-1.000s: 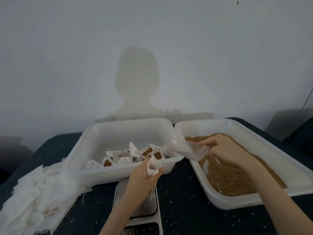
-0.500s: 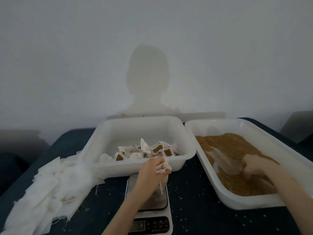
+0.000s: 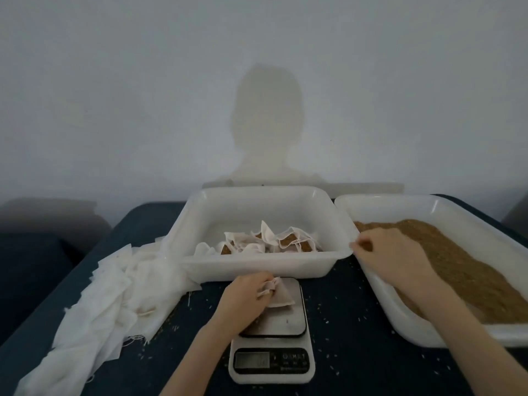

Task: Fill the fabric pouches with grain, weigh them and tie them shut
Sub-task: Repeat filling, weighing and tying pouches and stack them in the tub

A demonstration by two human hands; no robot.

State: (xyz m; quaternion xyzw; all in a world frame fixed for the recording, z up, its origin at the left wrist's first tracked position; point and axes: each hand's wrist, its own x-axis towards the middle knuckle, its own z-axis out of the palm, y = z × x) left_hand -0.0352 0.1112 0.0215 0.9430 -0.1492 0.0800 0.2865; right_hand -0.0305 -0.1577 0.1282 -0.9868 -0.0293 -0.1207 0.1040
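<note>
We find the left hand (image 3: 245, 298) with its fingers curled round the gathered top of one fabric pouch (image 3: 278, 295), whose body rests on the far part of the scale platform (image 3: 285, 318). The right hand (image 3: 391, 252) lies over the near left part of the grain tray (image 3: 445, 335); its fingers are bent, the fingertips (image 3: 361, 245) at the tray's left rim, and we cannot tell whether they hold anything. The scale (image 3: 271, 358) stands at the tabletop's near edge, centre, just in front of the white tub (image 3: 257, 267) that holds filled pouches (image 3: 274, 241). The tub's right rim touches the grain tray's left rim, and brown grain (image 3: 463, 264) fills that tray. A heap of empty pouches (image 3: 97, 304) lies along the left edge, and loose grains dot the dark tabletop (image 3: 343, 324). The display is too blurred to read. Against the frame half a second earlier, the pouch has come down from above the scale onto its platform, and the right hand has shifted from the middle of the grain to the tray's left rim.
</note>
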